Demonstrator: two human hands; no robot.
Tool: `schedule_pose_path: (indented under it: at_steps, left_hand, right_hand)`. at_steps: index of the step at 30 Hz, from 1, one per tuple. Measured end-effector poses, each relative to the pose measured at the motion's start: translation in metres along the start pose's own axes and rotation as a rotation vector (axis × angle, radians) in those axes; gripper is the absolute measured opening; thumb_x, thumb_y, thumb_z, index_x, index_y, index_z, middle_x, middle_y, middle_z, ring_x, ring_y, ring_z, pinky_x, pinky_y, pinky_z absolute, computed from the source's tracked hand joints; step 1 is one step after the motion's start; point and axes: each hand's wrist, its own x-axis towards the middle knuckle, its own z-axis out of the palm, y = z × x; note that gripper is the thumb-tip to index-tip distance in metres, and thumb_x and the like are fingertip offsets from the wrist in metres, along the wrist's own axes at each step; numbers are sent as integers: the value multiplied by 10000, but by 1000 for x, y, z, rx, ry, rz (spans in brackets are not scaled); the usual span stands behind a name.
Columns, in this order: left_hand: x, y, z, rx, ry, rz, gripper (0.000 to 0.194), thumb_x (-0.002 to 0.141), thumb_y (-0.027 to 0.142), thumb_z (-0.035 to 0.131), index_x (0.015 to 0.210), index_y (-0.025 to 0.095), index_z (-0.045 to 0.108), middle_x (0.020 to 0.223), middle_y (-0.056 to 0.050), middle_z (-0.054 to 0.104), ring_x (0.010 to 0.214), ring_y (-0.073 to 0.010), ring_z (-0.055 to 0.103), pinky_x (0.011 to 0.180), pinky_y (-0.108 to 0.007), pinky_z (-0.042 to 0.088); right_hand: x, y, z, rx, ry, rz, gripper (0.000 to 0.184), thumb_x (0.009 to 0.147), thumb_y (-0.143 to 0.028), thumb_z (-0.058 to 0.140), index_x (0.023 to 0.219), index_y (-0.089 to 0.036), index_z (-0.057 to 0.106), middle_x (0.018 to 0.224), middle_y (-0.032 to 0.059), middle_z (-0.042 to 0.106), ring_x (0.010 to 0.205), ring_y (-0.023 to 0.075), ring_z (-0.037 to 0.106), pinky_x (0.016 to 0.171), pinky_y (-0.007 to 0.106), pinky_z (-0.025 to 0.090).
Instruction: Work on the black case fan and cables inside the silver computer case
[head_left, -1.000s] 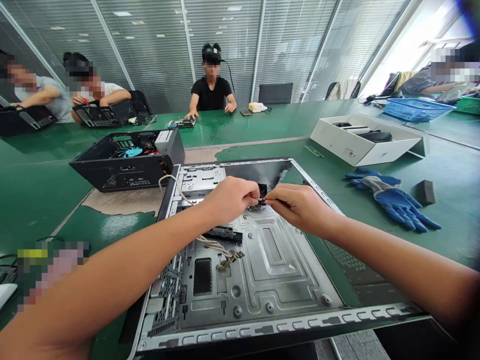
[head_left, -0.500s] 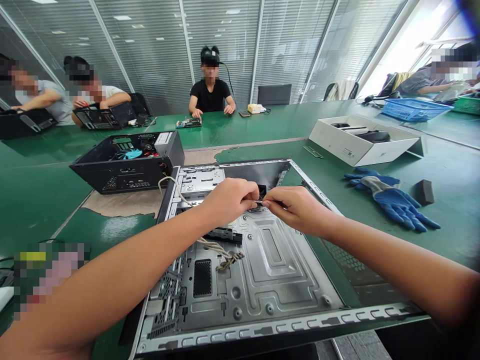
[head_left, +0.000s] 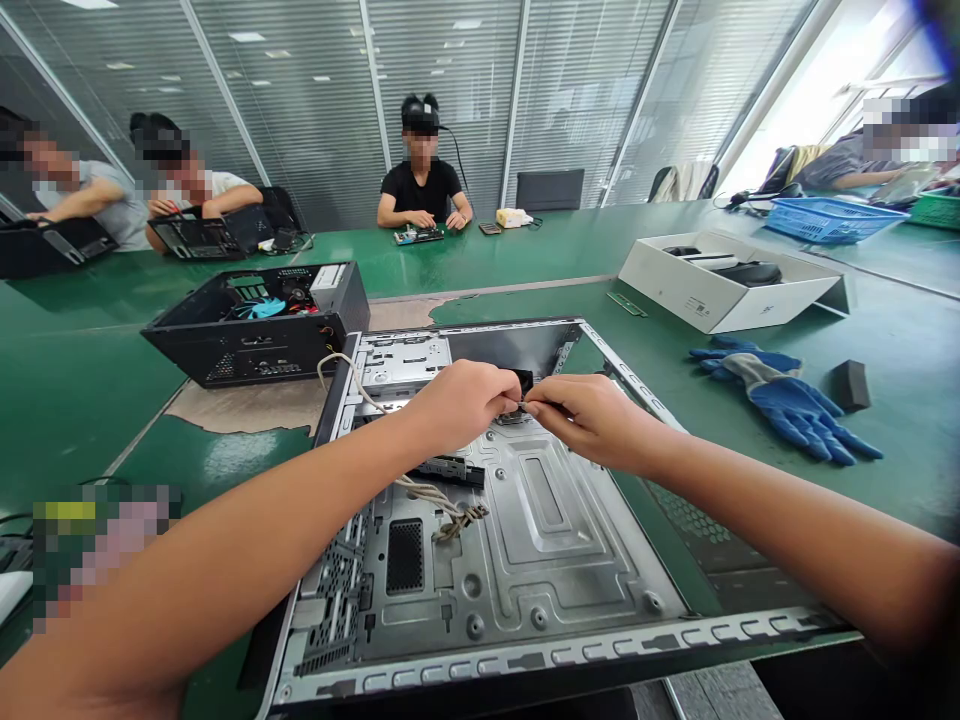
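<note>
An open metal computer case (head_left: 622, 580) lies flat in front of me, its silver inside facing up. Over its far half, my left hand (head_left: 465, 400) is closed in a pinch. My right hand (head_left: 600, 415) pinches close beside it, fingertips almost meeting. A thin pale strand (head_left: 523, 405) spans the small gap between them; its kind is too small to tell. Just behind the fingers, a black part (head_left: 527, 381) is partly hidden. Below my left wrist, a beige cable bundle (head_left: 454, 520) with a knotted end rests on the case floor, near a black slotted piece (head_left: 454, 470).
A second black computer case (head_left: 262, 345) stands at back left on cardboard. To the right are blue gloves (head_left: 787, 395), a dark block (head_left: 850, 385) and a white box (head_left: 712, 290). A green memory stick (head_left: 626, 304) lies nearby. Co-workers sit around the green table.
My hands stay at nearly the same spot, with only slight finger movement at the pinch. Across the table, the co-worker's circuit board has shifted to the right.
</note>
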Motion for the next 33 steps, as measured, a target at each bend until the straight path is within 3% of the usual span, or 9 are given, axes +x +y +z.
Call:
schedule_pose_path:
  at_steps: [5, 13, 24, 33]
  left_hand:
    - [0, -1, 1, 32, -11, 47, 228, 926, 235, 475, 922, 187, 699, 869, -43, 699, 791, -153, 588, 712, -288, 404]
    - [1, 1, 1, -81, -48, -14, 200, 898, 202, 498, 902, 183, 697, 794, -16, 694, 683, -120, 553, 637, -267, 379]
    - [2, -5, -5, -42, 39, -35, 59, 815, 208, 635, 817, 172, 682, 788, -14, 685, 721, -129, 569, 700, -281, 406]
    - [1, -5, -4, -35, -37, -113, 153, 847, 250, 588, 833, 173, 719, 677, -7, 646, 601, -108, 497, 598, -274, 359]
  right_hand:
    - [0, 0, 1, 3, -12, -38, 258, 968, -244, 457, 807, -169, 645, 664, 16, 625, 581, 126, 514, 577, 251, 372]
    - [-1, 0, 2, -30, 46, -120, 259, 964, -216, 459, 774, -166, 628, 672, 21, 606, 595, 125, 509, 582, 244, 376]
    - [2, -3, -1, 58, 28, 46, 222, 933, -232, 473, 765, -186, 612, 603, -10, 568, 529, 111, 463, 551, 244, 352]
    - [0, 3, 4, 24, 42, -46, 231, 945, -222, 465, 808, -168, 642, 693, 30, 619, 606, 127, 525, 588, 251, 390]
